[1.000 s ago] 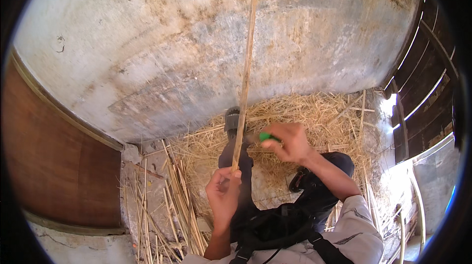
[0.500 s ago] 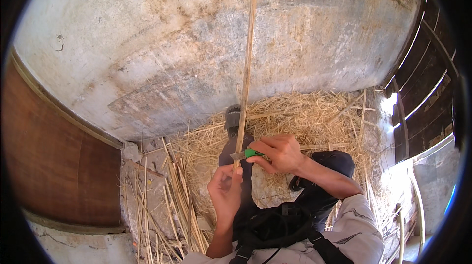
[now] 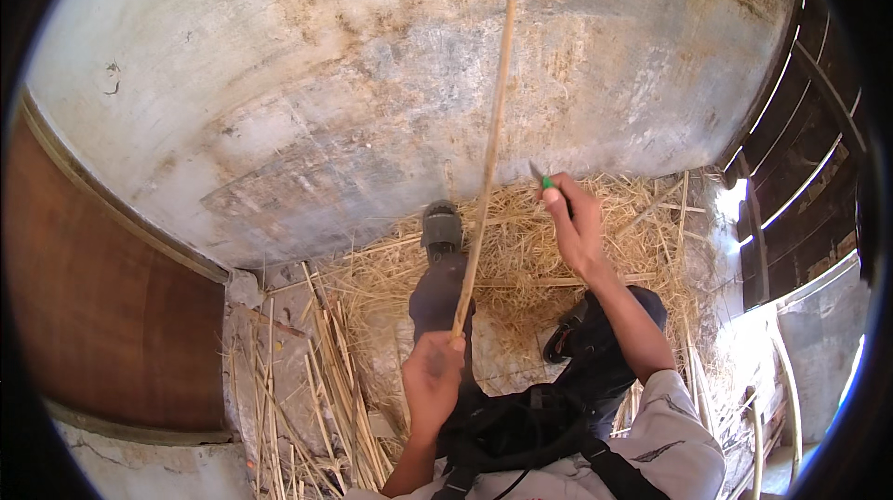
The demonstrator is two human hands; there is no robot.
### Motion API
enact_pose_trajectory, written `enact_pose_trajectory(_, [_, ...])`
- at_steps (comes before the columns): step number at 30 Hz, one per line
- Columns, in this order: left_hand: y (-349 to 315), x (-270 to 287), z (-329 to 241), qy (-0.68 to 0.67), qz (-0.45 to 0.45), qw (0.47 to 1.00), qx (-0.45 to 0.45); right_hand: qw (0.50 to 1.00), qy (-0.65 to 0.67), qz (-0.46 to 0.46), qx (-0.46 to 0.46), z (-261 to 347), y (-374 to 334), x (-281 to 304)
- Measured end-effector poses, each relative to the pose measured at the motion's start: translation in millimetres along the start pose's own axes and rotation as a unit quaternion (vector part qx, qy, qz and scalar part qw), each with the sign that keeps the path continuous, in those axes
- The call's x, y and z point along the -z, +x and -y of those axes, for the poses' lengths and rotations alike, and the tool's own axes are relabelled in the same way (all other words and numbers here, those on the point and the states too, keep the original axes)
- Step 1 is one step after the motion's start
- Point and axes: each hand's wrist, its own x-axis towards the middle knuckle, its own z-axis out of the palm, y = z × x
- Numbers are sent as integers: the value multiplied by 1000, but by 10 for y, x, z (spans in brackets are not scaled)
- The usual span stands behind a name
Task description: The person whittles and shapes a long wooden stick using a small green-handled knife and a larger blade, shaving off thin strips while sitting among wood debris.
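A long, thin bamboo strip rises from my left hand, whose fingers close round its lower end. The strip leans slightly right, its far tip in front of the wall. My right hand is off to the right of the strip, apart from it, and grips a green-handled knife. The knife's short blade points up and to the left, toward the wall. Most of the handle is hidden in my fingers.
Pale shavings cover the floor by the stained wall. Several split strips lie in a heap at left, near a brown wooden panel. My shoe is close to the wall. Dark slats stand at right.
My right hand has moved up and away with the knife, which was against the strip near my left hand. The strip's far tip has shifted right and down.
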Motion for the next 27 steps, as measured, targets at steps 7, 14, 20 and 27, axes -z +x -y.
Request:
enact_pose_trajectory(7, [84,-19,-135,-43,26,998,46,943,260,195,-76,235,-166,-231])
enact_pose_trajectory(14, [160,-113,-151,58,23,997,-37,923,326,183,-88,176,-186,-300])
enact_pose_trajectory(20, [328,-196,-223,168,-2,978,-124,922,306,217,-92,283,-197,-238])
enact_pose_trajectory(27, [354,-258,-178,130,-59,983,-115,955,240,175,12,217,-238,-237])
